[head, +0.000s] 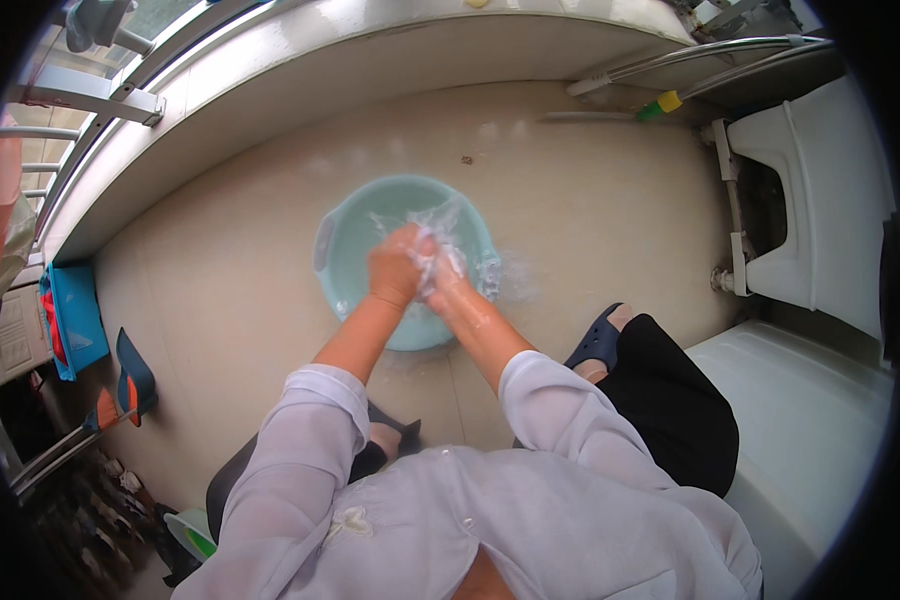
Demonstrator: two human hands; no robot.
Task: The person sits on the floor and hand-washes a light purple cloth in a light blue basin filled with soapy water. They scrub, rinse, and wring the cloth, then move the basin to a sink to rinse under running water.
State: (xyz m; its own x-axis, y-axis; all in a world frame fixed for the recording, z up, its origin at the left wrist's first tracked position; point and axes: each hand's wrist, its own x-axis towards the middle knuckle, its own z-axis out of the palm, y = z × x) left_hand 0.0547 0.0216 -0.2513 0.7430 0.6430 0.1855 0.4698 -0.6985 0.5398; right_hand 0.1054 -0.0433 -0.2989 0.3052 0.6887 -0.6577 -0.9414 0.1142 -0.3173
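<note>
A pale aqua plastic basin [361, 206] stands on the tiled floor before me, with water and suds in it. Over its middle my left hand [394, 264] and my right hand [450, 281] are pressed together around a wet, whitish cloth [424, 262], bunched between them. Motion blurs the cloth and the fingers, so its shape is hard to make out. Water splashes up just beyond my knuckles. Both forearms are bare and wet below rolled-up sleeves. A clump of foam [489, 276] clings to the basin's right rim.
Spilled water [521, 276] wets the floor right of the basin. My navy clog [596, 337] is nearby. A white plastic unit [817, 195] stands right; poles [690, 60] lie along the far wall. A blue bin [79, 319] and dustpan [135, 367] are left.
</note>
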